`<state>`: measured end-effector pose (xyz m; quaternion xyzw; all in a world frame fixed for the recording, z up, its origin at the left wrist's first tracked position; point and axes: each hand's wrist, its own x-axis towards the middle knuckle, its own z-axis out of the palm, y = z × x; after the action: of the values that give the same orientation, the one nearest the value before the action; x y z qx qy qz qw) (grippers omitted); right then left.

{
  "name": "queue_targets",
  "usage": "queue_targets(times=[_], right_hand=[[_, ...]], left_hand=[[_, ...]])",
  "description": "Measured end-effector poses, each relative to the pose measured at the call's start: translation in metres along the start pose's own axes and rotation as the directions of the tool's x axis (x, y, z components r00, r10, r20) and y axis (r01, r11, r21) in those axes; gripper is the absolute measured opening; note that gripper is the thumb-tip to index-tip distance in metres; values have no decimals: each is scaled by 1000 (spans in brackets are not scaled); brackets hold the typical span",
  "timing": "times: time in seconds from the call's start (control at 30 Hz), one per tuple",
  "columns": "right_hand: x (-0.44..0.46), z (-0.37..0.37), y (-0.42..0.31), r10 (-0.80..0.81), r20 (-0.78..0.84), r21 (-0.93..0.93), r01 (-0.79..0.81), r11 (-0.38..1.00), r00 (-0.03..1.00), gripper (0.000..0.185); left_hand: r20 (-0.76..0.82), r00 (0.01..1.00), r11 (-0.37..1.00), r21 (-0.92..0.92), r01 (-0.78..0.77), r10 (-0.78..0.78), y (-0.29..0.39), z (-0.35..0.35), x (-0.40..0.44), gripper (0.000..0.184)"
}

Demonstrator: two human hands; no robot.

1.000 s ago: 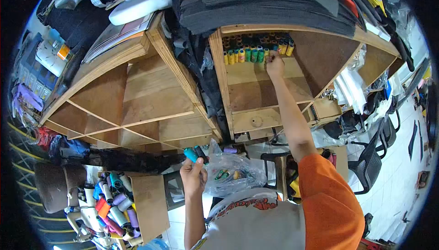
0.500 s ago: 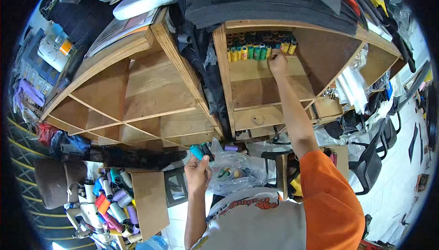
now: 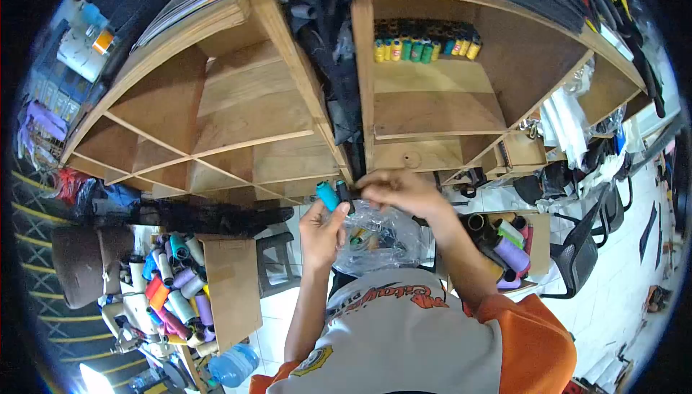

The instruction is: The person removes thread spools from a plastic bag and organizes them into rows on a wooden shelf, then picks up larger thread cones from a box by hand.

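My left hand is closed around thread spools, a teal spool and a dark spool standing out past the fingertips. Close beside the dark spool, my right hand reaches in from the right with fingers partly bent and apart. Nothing shows in its grip; whether it touches that spool is hard to make out. Below both hands lies a clear plastic bag with some spools inside. On the upper right shelf, yellow, green and blue spools stand in a front row, with darker ones behind.
A wooden shelf unit spans the left, another wooden cabinet the right. Cardboard boxes of large thread cones stand at left and right. A black chair is at right, a water bottle lower left.
My right hand has come down from the spool row on the shelf to beside my left hand. The left hand with its spools has risen slightly and moved right; the view has tilted.
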<state>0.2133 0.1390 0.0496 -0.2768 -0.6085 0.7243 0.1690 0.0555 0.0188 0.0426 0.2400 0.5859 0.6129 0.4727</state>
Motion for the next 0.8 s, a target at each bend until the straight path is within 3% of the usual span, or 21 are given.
queue_targets(times=[0.23,0.33,0.43,0.47,0.5,0.53,0.6,0.67,0.73,0.8], right_hand=[[-2,6,17,51,-46,14,-50,999,998,37],[-3,5,26,62,-124,37,-58,998,990,32],[-8,-15,7,8,-356,159,52,986,934,28],[-6,-31,1,-62,-499,93,125,988,864,27],[8,-54,14,-146,-664,100,280,955,734,28],[12,-74,-1,-246,-751,-5,366,931,613,28],[30,-134,-9,-304,-811,-154,319,935,499,27],[66,-199,6,-421,-864,-384,181,906,274,29],[87,-231,-1,-500,-836,-473,164,866,224,35],[102,-248,-5,-589,-785,-604,-28,796,194,32]], left_hand=[[18,1000,947,320,-23,18,-8,9,3,12],[24,999,960,280,-28,23,-14,12,6,12],[36,999,976,217,5,-13,-14,12,8,16],[24,1000,979,201,13,-19,-12,11,9,16],[11,1000,982,187,24,-26,-12,10,10,17],[8,1000,983,184,24,-25,-12,9,10,18],[16,1000,983,182,12,-15,-15,5,12,19],[27,999,979,203,20,-26,-19,1,14,18],[17,1000,976,216,10,-14,-17,3,11,18],[-22,998,970,233,64,-60,-12,7,7,16]])
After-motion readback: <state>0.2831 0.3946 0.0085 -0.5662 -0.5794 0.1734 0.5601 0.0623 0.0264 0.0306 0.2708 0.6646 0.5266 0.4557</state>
